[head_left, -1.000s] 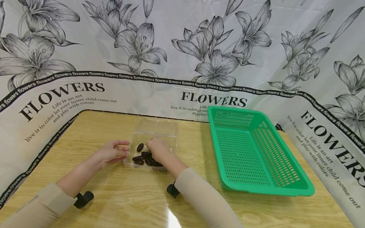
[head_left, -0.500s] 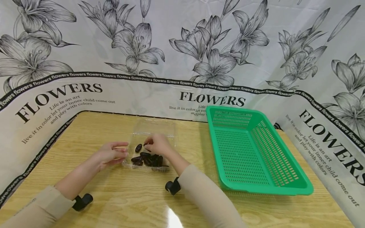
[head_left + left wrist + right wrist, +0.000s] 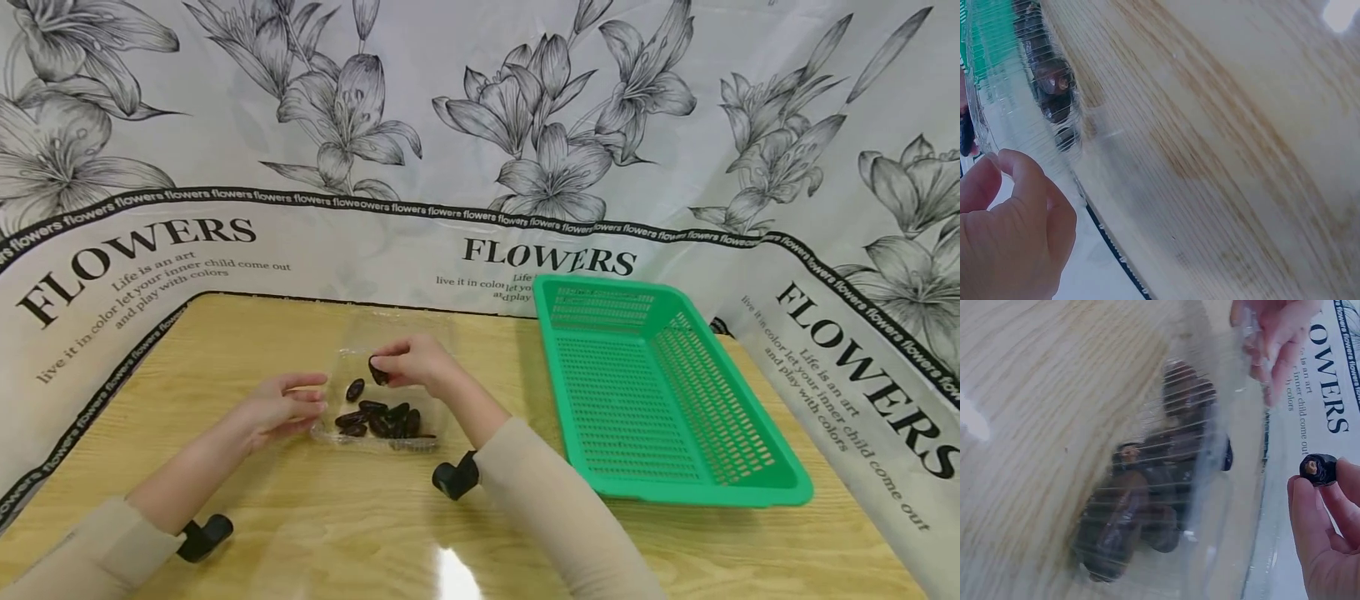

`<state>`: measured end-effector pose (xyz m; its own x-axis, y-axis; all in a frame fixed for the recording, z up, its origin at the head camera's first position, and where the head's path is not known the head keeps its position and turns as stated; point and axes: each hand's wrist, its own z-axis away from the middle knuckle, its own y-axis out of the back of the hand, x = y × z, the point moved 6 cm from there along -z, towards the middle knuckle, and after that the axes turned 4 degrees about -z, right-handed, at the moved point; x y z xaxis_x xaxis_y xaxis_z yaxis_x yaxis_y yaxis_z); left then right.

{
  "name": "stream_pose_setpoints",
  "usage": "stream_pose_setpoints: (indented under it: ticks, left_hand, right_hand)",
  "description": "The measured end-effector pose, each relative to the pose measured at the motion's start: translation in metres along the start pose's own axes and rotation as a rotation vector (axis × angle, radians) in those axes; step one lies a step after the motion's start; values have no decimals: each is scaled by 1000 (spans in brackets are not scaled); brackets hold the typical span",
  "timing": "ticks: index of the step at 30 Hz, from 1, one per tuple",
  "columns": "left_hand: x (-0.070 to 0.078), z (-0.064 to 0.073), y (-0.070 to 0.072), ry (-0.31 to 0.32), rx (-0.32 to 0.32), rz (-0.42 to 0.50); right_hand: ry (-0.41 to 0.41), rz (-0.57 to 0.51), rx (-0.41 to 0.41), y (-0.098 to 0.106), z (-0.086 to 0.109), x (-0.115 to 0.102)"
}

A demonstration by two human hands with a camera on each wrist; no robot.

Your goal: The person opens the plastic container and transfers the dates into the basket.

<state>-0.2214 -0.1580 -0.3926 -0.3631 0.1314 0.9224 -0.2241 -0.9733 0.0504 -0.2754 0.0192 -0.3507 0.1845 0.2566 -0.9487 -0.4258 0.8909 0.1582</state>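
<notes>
A clear plastic clamshell box (image 3: 433,414) lies with its lid folded back on the table. Several dark, glossy dates (image 3: 397,421) are heaped toward its near side, and a single date (image 3: 355,389) lies apart at the left. My right hand (image 3: 422,364) pinches one date (image 3: 1319,469) between thumb and fingertips, raised over the box. At the box's left edge, my left hand (image 3: 281,408) pinches the thin plastic rim between thumb and forefinger, as the left wrist view shows. Its other fingers are loosely bent behind.
A large green plastic basket (image 3: 561,417) with slotted walls stands to the right of the box on the wooden table (image 3: 300,525). Behind rises a white flower-printed cloth (image 3: 420,250). Each wrist wears a small black device (image 3: 455,477).
My right hand has lifted a date from the box and drawn it up and away from the heap. The left hand stays at the box's edge. The head view has shifted slightly.
</notes>
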Motion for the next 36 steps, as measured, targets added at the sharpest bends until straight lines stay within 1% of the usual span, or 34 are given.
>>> stream_pose_setpoints:
  ticks: [3, 9, 16, 25, 30, 36]
  left_hand:
    - [0, 2, 2, -3, 2, -8]
    - [-1, 3, 0, 0, -3, -7]
    - [1, 6, -1, -5, -7, -26]
    - [1, 6, -1, -8, 2, -44]
    - [0, 7, -1, -10, -1, -29]
    - [0, 5, 0, -8, -5, -3]
  right_hand:
    - [-1, -32, 3, 3, 2, -7]
    - [-6, -52, 21, 16, 8, -18]
    - [-24, -110, 30, 30, 15, -31]
    - [-33, -148, 36, 48, 25, -45]
    - [-25, -146, 37, 61, 32, -51]
    - [-11, -169, 56, 84, 40, -56]
